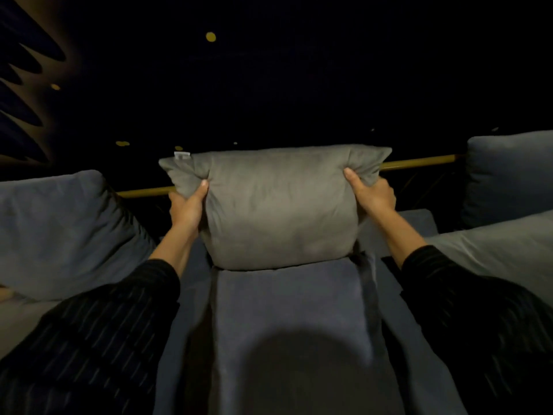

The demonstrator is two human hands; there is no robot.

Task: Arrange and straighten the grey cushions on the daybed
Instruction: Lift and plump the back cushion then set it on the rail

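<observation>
You've got the soft grey rectangular velvet cushion point(278, 208) standing upright at the back of the blue-grey padded daybed seat point(287, 319), long axis running left to right, broad face toward you. Your left hand point(187, 206) is pinching its left end, thumb in front; your right hand point(372, 194) is clamped on the right end. A brass-coloured rail point(419, 163) runs behind it. Larger blue-grey back cushions point(59, 232) flank it.
</observation>
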